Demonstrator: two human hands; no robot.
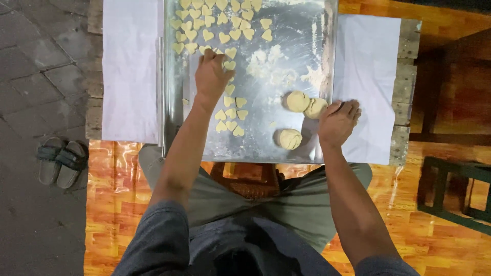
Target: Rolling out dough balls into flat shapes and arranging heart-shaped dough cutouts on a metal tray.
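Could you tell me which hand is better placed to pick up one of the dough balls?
Right, probably: the right hand rests beside the dough balls, while the left hand is among the heart-shaped pieces.

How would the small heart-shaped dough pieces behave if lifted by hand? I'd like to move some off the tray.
The heart-shaped dough pieces look thin and soft, so they would probably bend or lose shape. They seem very light. Loose flour on the metal tray suggests they may slide rather than stick.
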